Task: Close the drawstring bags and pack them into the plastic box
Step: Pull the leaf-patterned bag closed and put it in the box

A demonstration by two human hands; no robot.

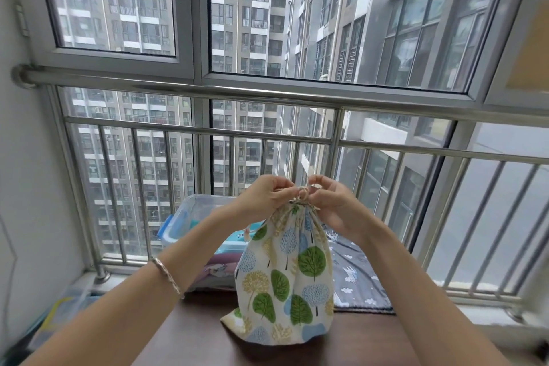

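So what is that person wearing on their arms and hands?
Not much! Both arms are bare, with no sleeves in view. The left hand and right hand have no gloves. I can see one thing worn: a thin silver bracelet around the left wrist.

A dark brown tabletop stands against a steel railing. Behind the railing, a window looks onto grey apartment towers.

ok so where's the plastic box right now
In the head view the plastic box sits left of centre, just behind the tree-print bag and close to the window railing.
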